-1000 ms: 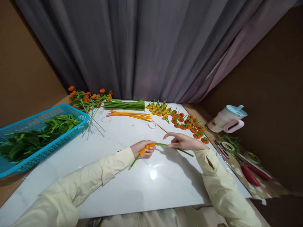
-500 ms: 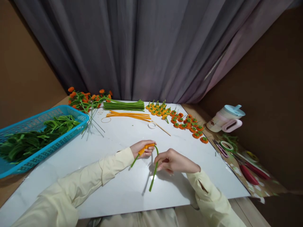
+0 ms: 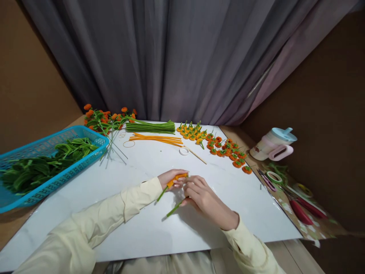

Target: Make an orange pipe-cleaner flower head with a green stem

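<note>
Over the white tabletop [image 3: 137,228], my left hand [image 3: 169,177] is closed around a roll of orange pipe cleaners [image 3: 177,178]. A green stem pokes out of the roll's lower left end. My right hand [image 3: 199,194] grips a green pipe cleaner [image 3: 174,209] at the roll's other end, its fingers touching those of the left. The free end of this green piece points down and left. Where it joins the orange roll is hidden behind the right fingers.
Beyond the hands lie green pipe cleaners [image 3: 151,127], orange ones [image 3: 156,139], a white ring of tape [image 3: 184,151], and yellow [image 3: 191,133] and orange flower heads [image 3: 228,146]. A blue basket [image 3: 65,167] of leaves stands left; a cup [image 3: 269,144], scissors [image 3: 266,179] and red-handled pliers [image 3: 300,212] are right.
My right hand has moved up and left against the left hand. The green pipe cleaner, which arched and hung down, now bends tightly with its free end toward the lower left.
</note>
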{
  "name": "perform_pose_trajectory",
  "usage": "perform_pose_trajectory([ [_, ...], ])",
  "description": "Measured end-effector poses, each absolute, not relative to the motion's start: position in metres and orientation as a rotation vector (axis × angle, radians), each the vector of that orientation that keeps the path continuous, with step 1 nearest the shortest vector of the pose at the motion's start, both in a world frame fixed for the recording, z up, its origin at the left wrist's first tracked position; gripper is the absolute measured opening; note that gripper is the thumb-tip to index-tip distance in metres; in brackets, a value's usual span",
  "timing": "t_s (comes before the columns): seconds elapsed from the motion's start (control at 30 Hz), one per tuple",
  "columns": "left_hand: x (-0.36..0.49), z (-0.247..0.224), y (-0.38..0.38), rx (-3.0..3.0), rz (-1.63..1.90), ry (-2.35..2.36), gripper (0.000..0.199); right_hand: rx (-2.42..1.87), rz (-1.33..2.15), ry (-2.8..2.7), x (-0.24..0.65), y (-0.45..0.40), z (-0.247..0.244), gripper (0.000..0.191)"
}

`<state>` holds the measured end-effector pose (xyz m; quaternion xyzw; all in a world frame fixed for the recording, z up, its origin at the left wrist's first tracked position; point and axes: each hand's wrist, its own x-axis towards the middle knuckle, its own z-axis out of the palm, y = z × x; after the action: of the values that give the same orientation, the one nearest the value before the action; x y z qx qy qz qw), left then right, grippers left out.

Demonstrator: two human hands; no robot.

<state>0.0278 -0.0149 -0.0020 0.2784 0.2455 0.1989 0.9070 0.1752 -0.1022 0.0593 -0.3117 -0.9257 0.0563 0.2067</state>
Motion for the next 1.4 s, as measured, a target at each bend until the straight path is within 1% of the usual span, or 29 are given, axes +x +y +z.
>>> perform_pose_trajectory([
  [0.07,0.027,-0.001,-0.016,0.603,0.385,0.510,0.019,-0.822,0.288,-2.654,0.175,-0.102,0.059,0.014],
  [0.2,0.026,0.003,-0.018,0.686,0.324,0.499,0.017,-0.781,0.516,-2.820,0.177,-0.103,0.064,0.008],
  [0.33,0.023,0.008,-0.021,0.808,0.258,0.481,0.016,-0.708,0.637,-2.918,0.182,-0.102,0.077,0.016],
  [0.6,0.020,0.016,-0.024,0.994,0.113,0.439,0.024,-0.695,0.940,-2.795,0.194,-0.094,0.093,0.022],
  [1.0,0.021,0.016,-0.024,0.935,0.137,0.472,0.026,-0.801,0.983,-2.730,0.204,-0.092,0.092,0.022],
  [1.1,0.024,0.013,-0.022,0.870,0.195,0.511,0.024,-0.804,0.867,-2.688,0.199,-0.097,0.087,0.022],
  [1.27,0.027,0.005,-0.018,0.739,0.278,0.592,0.029,-0.743,0.677,-2.651,0.180,-0.112,0.070,0.022],
  [1.4,0.028,0.004,-0.018,0.665,0.296,0.622,0.028,-0.807,0.548,-2.514,0.169,-0.118,0.054,0.017],
])
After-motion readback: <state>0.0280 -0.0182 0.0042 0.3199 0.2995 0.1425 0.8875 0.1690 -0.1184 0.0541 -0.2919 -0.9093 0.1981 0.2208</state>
